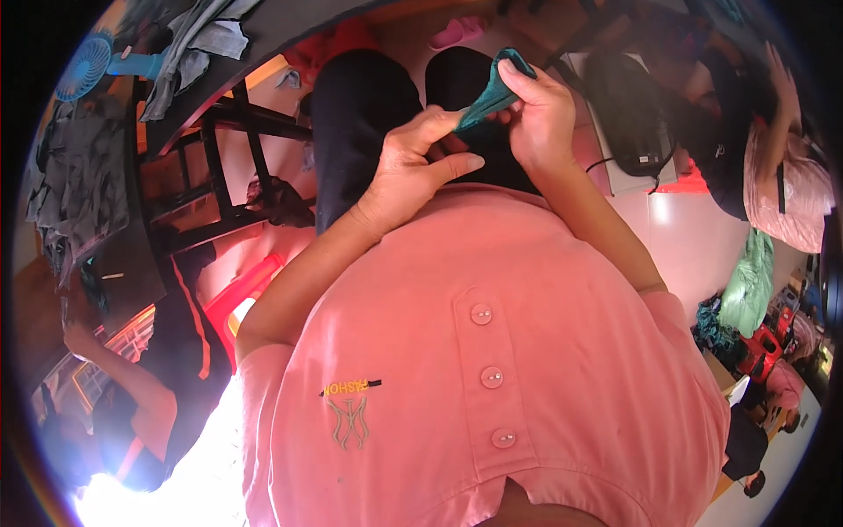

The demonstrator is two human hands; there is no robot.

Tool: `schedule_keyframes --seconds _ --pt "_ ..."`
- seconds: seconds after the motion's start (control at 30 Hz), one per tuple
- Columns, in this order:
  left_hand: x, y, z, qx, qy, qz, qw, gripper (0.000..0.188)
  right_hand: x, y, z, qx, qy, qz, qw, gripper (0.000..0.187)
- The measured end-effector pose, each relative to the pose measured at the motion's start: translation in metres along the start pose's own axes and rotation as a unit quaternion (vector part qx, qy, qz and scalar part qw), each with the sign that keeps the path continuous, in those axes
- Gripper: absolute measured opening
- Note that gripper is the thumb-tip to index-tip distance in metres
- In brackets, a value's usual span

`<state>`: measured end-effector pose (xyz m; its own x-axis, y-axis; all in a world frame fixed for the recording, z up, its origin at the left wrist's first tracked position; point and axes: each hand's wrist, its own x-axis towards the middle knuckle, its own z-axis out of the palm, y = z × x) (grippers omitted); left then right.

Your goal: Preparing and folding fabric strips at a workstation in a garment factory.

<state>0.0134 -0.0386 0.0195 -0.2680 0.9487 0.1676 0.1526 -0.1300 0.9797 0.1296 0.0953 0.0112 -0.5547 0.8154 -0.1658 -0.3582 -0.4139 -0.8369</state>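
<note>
A small dark-green cloth piece (492,98) is held up over my lap, folded and drawn out between both hands. My right hand (543,114) pinches its upper end, the thumb lying on top of the fabric. At the lower left end, the curled fingers of my left hand (413,162) grip the cloth, while the left thumb points away from it. Where the fingertips meet the fabric is partly hidden. Below the hands are my dark trousers (362,114).
On the left, grey cloth pieces (75,184) lie on a dark table (140,263) near a blue fan (86,66). A black stool frame (215,167) stands beside my legs. Other people work at both sides; one person's arm (132,378) shows at left. Light-green fabric (748,281) hangs at right.
</note>
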Motion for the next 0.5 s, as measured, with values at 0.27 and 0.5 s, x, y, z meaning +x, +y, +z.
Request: schedule_keyframes --seconds 0.27,0.5 --pt "0.018 0.016 0.012 -0.165 0.029 -0.095 0.981 0.016 0.006 -0.008 0.003 0.066 0.055 0.051 0.995 0.015" --pt "0.008 0.000 -0.018 -0.135 0.069 -0.128 0.980 0.045 0.019 0.004 -0.039 0.103 0.108 0.084 0.985 0.016"
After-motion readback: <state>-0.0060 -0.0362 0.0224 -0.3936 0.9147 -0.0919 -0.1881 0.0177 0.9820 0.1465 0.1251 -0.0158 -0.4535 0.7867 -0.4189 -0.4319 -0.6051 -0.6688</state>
